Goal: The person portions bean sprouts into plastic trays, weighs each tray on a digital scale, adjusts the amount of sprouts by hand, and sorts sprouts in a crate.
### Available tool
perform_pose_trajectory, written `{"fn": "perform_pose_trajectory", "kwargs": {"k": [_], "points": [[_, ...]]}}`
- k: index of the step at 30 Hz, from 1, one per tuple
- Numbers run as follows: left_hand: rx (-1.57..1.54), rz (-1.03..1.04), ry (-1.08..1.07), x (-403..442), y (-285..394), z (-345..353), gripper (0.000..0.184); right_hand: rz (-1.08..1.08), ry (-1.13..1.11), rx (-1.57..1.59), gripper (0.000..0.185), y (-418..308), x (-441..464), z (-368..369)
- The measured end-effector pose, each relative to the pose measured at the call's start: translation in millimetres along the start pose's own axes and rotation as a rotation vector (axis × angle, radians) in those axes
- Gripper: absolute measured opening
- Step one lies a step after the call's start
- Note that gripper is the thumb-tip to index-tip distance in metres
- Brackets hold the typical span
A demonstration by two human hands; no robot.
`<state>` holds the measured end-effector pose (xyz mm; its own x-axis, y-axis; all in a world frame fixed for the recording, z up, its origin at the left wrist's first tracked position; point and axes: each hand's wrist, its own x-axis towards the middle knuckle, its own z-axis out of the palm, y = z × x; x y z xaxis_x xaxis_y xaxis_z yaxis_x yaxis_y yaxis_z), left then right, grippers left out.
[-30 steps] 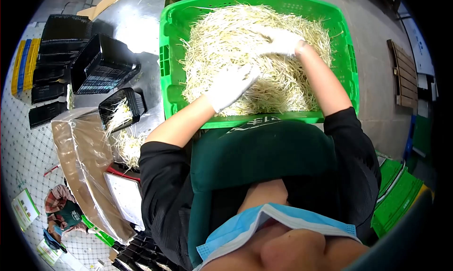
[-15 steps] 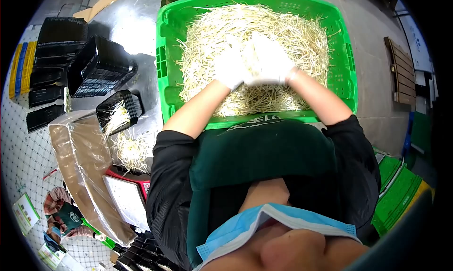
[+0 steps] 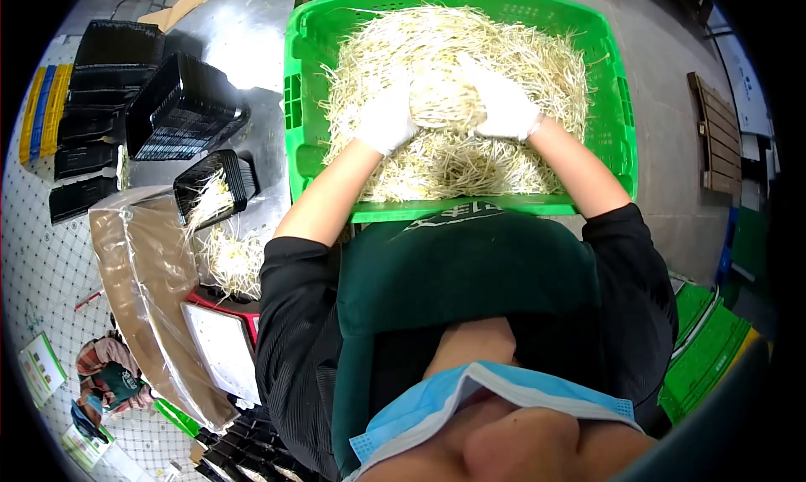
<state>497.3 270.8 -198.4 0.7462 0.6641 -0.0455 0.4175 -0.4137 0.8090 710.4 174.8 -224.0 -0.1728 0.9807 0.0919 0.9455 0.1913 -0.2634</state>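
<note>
A green plastic crate in front of me holds a thick heap of bean sprouts. Both hands wear white gloves and are inside the crate. A clump of sprouts sits between them. My left hand presses against the clump's left side, its fingertips partly buried among the strands. On the right side, my right hand curves round the same clump, thumb toward me and fingers pointing away. Below the hands, the sprouts form a darker hollow near the crate's front wall.
To the left, a stack of black trays stands on the metal table. Nearer, a tilted black tray spills sprouts beside a loose pile. Brown plastic-wrapped cardboard edges the table. Another person is at lower left.
My hands have moved apart, the left one leftward and the right one rightward. The clump of sprouts between them now shows clearly. The view has shifted slightly.
</note>
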Motion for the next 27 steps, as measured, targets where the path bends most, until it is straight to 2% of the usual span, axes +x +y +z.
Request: {"fn": "perform_pose_trajectory", "kwargs": {"k": [2,4,5,8,9,10,12,13,14,16,18,19,20,21,22,23,24,25,26,27], "points": [[0.354,0.365,0.161,0.7,-17.8,7.3,0.064,-0.121,0.131,-0.212,0.098,-1.0,3.5,2.9],[0.374,0.315,0.127,1.6,-14.2,5.0,0.063,0.028,-0.237,-0.151,0.094,-9.3,11.2,-15.9],[0.390,0.265,0.086,0.1,-11.9,6.0,0.062,0.032,-0.241,-0.148,0.094,-9.7,8.2,-17.2],[0.452,0.131,-0.001,9.4,-0.7,-3.9,0.058,0.036,-0.158,0.018,0.076,2.0,17.1,-27.2],[0.256,0.203,-0.018,10.4,-1.6,-9.5,0.052,0.011,-0.063,0.046,0.076,-1.6,12.8,-32.5],[0.255,0.199,-0.013,5.1,4.5,-15.1,0.052,-0.017,0.032,0.072,0.077,-10.0,9.9,-42.8],[0.454,0.321,0.162,-10.8,13.8,-23.4,0.034,0.016,-0.099,-0.035,0.082,-18.4,-1.5,-71.7],[0.454,0.317,0.160,-16.4,2.0,-24.4,0.034,-0.073,-0.056,-0.092,0.075,-6.8,-6.8,-71.2],[0.435,0.253,0.164,-22.0,-17.3,-25.5,0.036,-0.075,-0.054,-0.092,0.075,10.5,-12.4,-73.1],[0.417,0.191,0.179,-32.9,-21.9,-42.9,0.038,0.014,-0.098,-0.259,0.063,34.3,-13.4,-88.1],[0.541,0.147,0.014,-55.3,-17.4,-55.4,0.042,0.088,-0.078,-0.168,0.058,27.2,-5.3,-104.6],[0.736,0.166,-0.045,-56.4,-22.1,-49.1,0.041,0.111,0.026,0.084,0.060,29.4,0.8,-99.9],[0.729,0.162,-0.056,-54.2,-25.1,-38.9,0.041,0.192,0.053,0.134,0.064,24.1,8.1,-91.5],[0.750,0.333,-0.044,-45.0,-12.4,-25.7,0.043,0.271,0.083,0.187,0.067,13.6,16.8,-86.8],[0.777,0.507,-0.026,-34.0,-0.6,-12.4,0.045,0.115,0.127,0.339,0.070,22.1,24.3,-52.1],[0.929,0.422,-0.025,-24.5,7.4,4.7,0.047,0.172,-0.074,0.163,0.075,20.9,40.9,-35.3],[0.931,0.420,-0.024,-20.7,1.1,3.3,0.047,0.231,-0.278,-0.013,0.081,10.9,53.5,-31.9],[0.755,0.343,0.030,-16.9,-5.5,2.5,0.053,0.226,-0.282,-0.012,0.081,12.0,53.6,-40.9],[0.777,0.272,0.040,-22.6,-13.6,-0.2,0.065,0.277,-0.459,0.309,0.091,18.9,54.7,-58.0],[0.800,0.200,0.048,-28.9,-10.6,-8.2,0.080,0.290,-0.550,0.472,0.097,20.9,60.8,-58.6]]}}
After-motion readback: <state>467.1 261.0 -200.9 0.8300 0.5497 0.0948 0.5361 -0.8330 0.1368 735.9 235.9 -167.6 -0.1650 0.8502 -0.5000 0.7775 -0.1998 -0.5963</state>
